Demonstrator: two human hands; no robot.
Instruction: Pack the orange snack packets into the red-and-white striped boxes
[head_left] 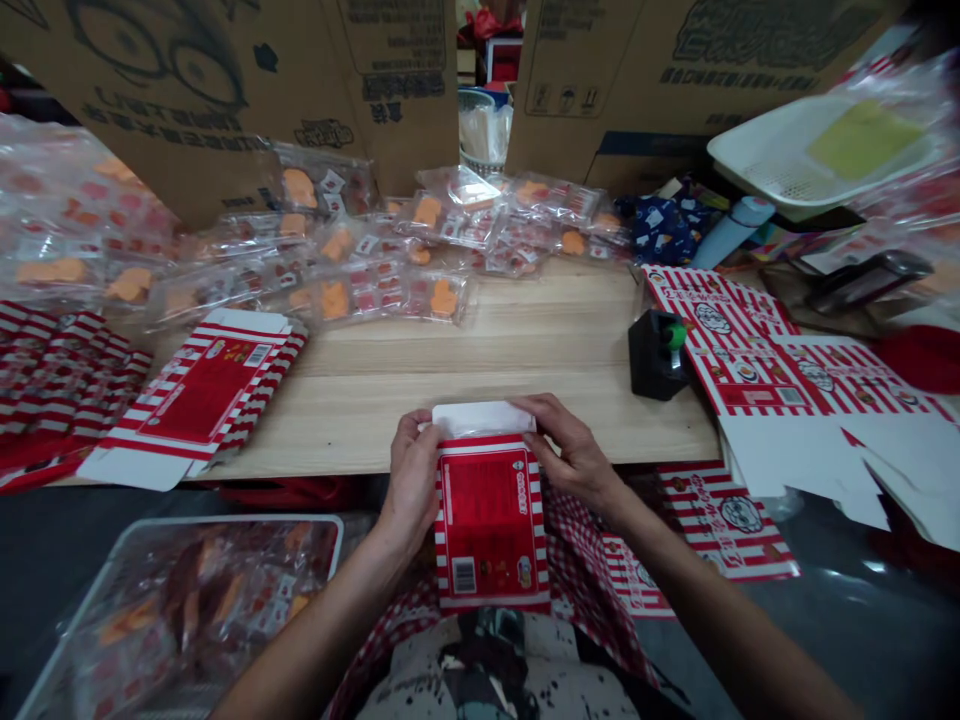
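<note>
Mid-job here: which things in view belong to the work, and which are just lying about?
Work:
left hand and right hand, on the red-and-white striped carton
flat striped carton blanks
clear packets of orange pieces

Lying about:
black block with green part
white plastic basket
blue patterned bag
large cardboard boxes

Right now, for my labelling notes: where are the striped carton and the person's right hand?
Striped carton [491,520], head view, on its red panel.
Right hand [576,450], head view, on its back.
</note>
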